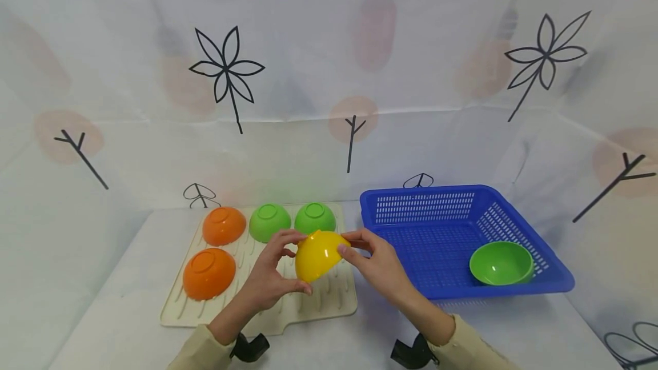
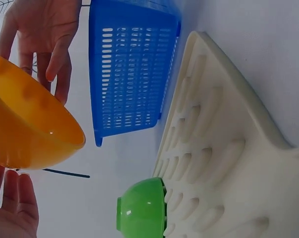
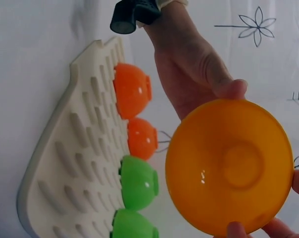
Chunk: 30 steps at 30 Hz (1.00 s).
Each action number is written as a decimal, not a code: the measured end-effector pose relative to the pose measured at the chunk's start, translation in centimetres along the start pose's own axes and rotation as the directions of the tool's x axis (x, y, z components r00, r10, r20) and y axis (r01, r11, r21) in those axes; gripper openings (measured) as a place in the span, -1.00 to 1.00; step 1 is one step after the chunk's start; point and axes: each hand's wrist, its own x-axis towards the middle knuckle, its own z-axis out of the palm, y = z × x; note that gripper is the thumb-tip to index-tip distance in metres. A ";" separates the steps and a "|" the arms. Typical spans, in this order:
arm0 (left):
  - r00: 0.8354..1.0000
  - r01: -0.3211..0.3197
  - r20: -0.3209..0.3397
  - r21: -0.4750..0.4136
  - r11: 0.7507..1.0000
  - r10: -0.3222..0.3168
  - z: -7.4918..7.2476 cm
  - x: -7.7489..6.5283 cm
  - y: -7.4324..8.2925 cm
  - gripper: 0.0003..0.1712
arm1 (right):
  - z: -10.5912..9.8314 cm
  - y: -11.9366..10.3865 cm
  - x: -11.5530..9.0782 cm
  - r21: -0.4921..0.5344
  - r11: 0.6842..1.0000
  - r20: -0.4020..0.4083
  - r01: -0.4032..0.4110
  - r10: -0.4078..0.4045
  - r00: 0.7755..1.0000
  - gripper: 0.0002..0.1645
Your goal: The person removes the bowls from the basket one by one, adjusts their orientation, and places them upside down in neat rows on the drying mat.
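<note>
Both hands hold a yellow bowl [image 1: 317, 256] tilted on its side above the front of a cream drying mat. My left hand [image 1: 268, 276] spans it from the left, with the index finger by its base and the thumb at its lower edge. The right hand [image 1: 377, 261] pinches the rim between thumb and fingers. Looking into the bowl [image 2: 35, 116], the left wrist view shows a smooth inside. In the right wrist view, the round base ring shows through the bottom of the bowl [image 3: 209, 148], with the left thumb at its rim.
On the drying mat [image 1: 334, 301], two orange bowls [image 1: 208, 273] and two green bowls [image 1: 269, 221] stand upside down. At the right is a blue plastic basket [image 1: 426, 204] with perforated walls; a green bowl [image 1: 501, 261] lies in it, opening upward. A patterned cloth [image 1: 288, 153] hangs behind.
</note>
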 end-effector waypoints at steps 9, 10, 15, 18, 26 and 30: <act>0.989 0.133 0.087 -0.178 0.975 -0.119 0.3 -0.2 -0.4 0.14 | 0.1 0.1 -0.3 0.106 0.994 0.049 0.007 -0.012 0.999 -0.64; 0.988 0.141 0.093 -0.193 0.971 -0.125 0.3 -0.2 -0.4 0.14 | 0.1 0.1 -0.3 0.119 0.993 0.053 0.011 -0.017 0.998 -0.64; 0.973 0.210 0.149 -0.275 0.938 -0.174 0.3 -0.2 -0.4 0.10 | 0.1 0.4 -0.4 0.171 0.985 0.073 0.035 -0.048 0.996 -0.62; 0.964 0.241 0.186 -0.299 0.923 -0.191 0.4 -0.2 -0.3 0.08 | 0.1 0.5 -0.4 0.185 0.982 0.084 0.048 -0.064 0.994 -0.61; 0.963 0.241 0.189 -0.275 0.931 -0.194 0.3 -0.2 -0.3 0.03 | 0.0 0.6 -0.3 0.210 0.976 0.112 0.054 -0.078 0.991 -0.58; 0.964 0.236 0.182 -0.242 0.941 -0.195 0.1 -0.1 -0.3 0.03 | 0.1 0.8 -0.3 0.204 0.978 0.112 0.050 -0.074 0.991 -0.56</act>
